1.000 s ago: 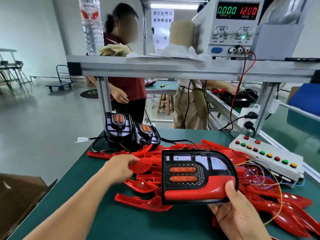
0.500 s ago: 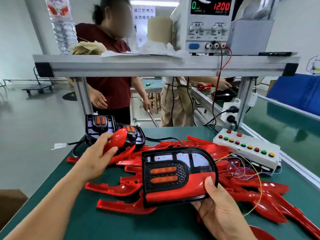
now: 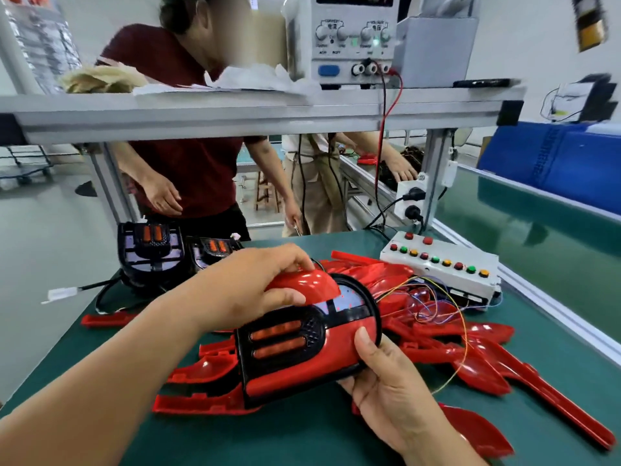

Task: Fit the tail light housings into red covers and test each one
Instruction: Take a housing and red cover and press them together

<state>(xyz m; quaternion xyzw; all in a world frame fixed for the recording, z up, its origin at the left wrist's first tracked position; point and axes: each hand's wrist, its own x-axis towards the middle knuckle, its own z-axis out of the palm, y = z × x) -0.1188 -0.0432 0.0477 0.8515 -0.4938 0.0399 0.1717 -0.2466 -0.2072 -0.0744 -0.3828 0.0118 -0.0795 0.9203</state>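
Note:
My right hand (image 3: 386, 395) grips the lower right edge of a black tail light housing (image 3: 302, 344) that has two orange strips and a red lower panel. My left hand (image 3: 248, 284) holds a curved red cover (image 3: 304, 284) against the housing's upper edge, fingers curled over it. A heap of loose red covers (image 3: 470, 351) lies on the green table under and to the right of the housing. Two more black housings (image 3: 151, 250) stand at the table's far left, with a white connector (image 3: 62, 293) on a black lead.
A white test box (image 3: 443, 264) with coloured buttons sits at the far right, thin coloured wires (image 3: 437, 297) trailing from it. A power supply (image 3: 353, 38) stands on the metal shelf (image 3: 252, 109) above. Two people stand beyond the table. A blue bin (image 3: 554, 159) is at right.
My left hand lifted a red cover from the pile and carried it right onto the housing's top edge. The housing has tilted and come closer in my right hand.

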